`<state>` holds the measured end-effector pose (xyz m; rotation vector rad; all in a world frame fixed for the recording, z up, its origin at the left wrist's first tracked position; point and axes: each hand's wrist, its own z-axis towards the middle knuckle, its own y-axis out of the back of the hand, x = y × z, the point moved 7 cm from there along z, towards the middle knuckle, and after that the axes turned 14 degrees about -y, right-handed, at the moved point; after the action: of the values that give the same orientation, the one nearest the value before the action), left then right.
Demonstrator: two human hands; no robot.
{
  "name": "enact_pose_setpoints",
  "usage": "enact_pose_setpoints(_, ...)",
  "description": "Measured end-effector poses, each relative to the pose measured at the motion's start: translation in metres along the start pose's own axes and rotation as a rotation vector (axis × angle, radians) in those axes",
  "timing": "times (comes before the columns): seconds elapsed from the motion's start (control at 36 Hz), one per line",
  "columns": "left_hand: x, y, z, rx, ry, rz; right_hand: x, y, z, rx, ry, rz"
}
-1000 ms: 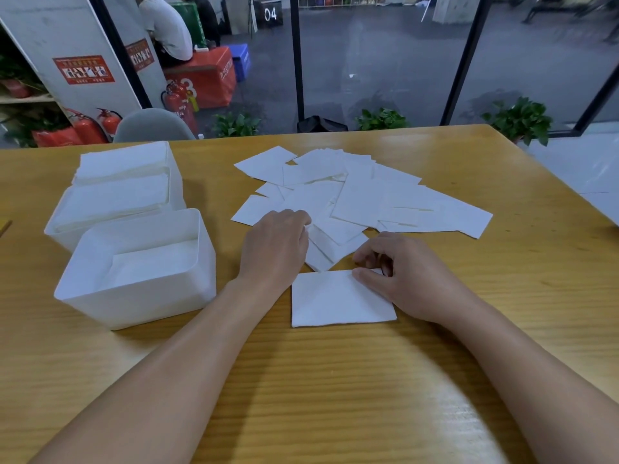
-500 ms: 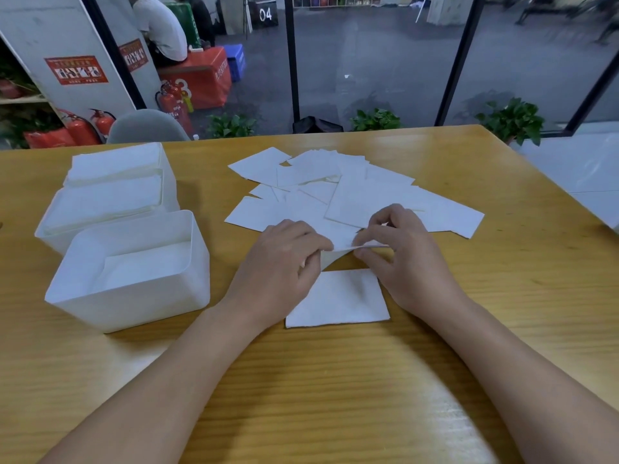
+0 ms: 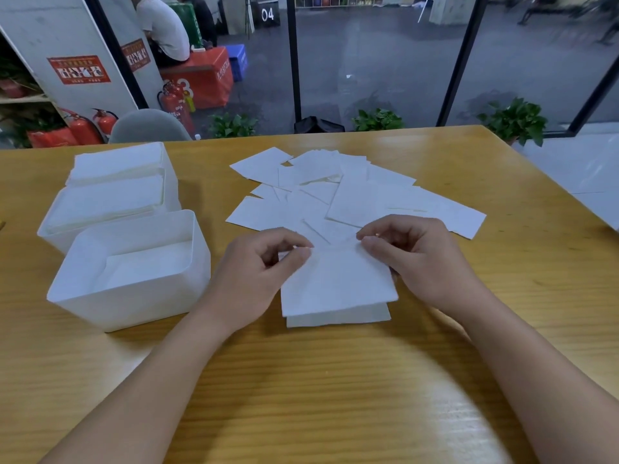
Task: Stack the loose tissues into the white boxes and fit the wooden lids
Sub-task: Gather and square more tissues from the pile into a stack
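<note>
A white tissue (image 3: 338, 279) hangs just above the table, pinched at its far left corner by my left hand (image 3: 258, 272) and at its far right corner by my right hand (image 3: 422, 259). Under it lies another flat tissue (image 3: 338, 318) on the wood. Beyond my hands spreads a loose pile of tissues (image 3: 355, 192). To the left stands an open white box (image 3: 134, 272) with tissues low inside it. Behind it are two more white boxes (image 3: 100, 209), (image 3: 124, 165), filled near the top with tissues. No wooden lid shows.
The wooden table (image 3: 301, 380) runs to its far edge by a glass wall. A grey chair back (image 3: 147, 127) and potted plants (image 3: 512, 118) stand behind it. A white sheet edge (image 3: 599, 205) lies at the right border.
Both hands reached into the pile, pinched a tissue by its far corners and drew it toward me, over the tissue lying flat on the table.
</note>
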<state>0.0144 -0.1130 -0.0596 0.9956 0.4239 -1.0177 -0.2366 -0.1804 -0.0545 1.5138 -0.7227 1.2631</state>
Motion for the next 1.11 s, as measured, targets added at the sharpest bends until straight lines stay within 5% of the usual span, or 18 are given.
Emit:
enact_pose_setpoints(0.08,0.012,0.003,-0.01,0.035,0.067,-0.089,-0.011,-0.003,0.003,0.059,-0.086,-0.067)
enact_pose_setpoints(0.25,0.021,-0.005,-0.018,0.149,0.132,0.133,-0.026,-0.012,0.001,0.072,-0.081,-0.442)
enact_pose_setpoints(0.67,0.006,-0.006,-0.009,0.137,0.027,0.386,-0.025,-0.015,0.0,0.059,-0.059,-0.494)
enact_pose_setpoints(0.89,0.009,-0.021,0.02,0.353,-0.153,0.509,-0.016,-0.013,0.0,-0.011,-0.025,-0.524)
enact_pose_setpoints(1.11,0.0,-0.024,0.02,0.289,-0.215,0.561,-0.015,-0.018,0.002,-0.048,0.0,-0.503)
